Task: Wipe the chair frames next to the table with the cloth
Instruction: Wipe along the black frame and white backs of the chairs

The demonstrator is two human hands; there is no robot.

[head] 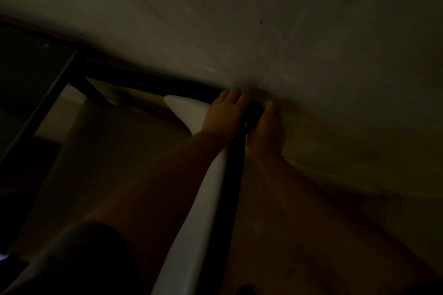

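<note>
Very dark view: left of the black metal chair frame bar point(233, 163) lies a white curved chair shell edge point(191, 112), touching the bar. The left hand point(223, 117) rests on the white shell against the bar, fingers curled, grip unclear. Right of the bar, the right hand point(268, 129) presses something dark at the bar's far end; cloth not discernible, grip impossible to tell.

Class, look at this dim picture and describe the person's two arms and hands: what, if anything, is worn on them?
Both forearms are bare to the wrist. The left hand and right hand show no glove. A dark sleeve covers the left upper arm. The light is too dim to tell rings or a watch.
</note>
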